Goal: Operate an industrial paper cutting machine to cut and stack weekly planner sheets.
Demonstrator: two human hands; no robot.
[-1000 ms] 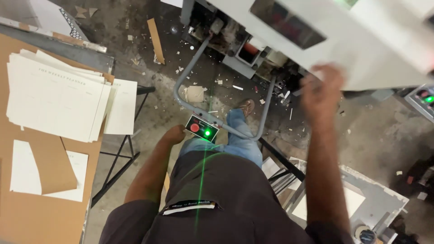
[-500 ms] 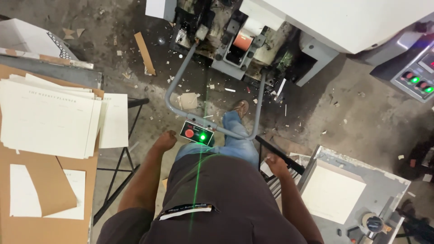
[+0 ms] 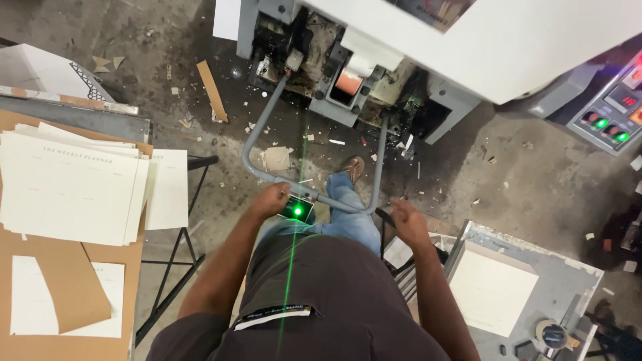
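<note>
Since a moment ago the left hand has slid onto the small black control box with a glowing green light, covering the red button that showed earlier, while the right hand has lifted slightly and holds nothing. Fingers of the left hand curl loosely over the box's left side; whether they press anything I cannot tell. Right fingers are spread and relaxed, hovering just beside the right leg of the grey bent metal tube frame. Near right, a cream sheet of card lies on a grey metal side table. Near left, a stack of pale printed sheets rests on a brown cardboard-covered bench. Farther off, the control box sits on the tube frame's near bar, which runs up to the white and grey machine above a littered concrete floor.
</note>
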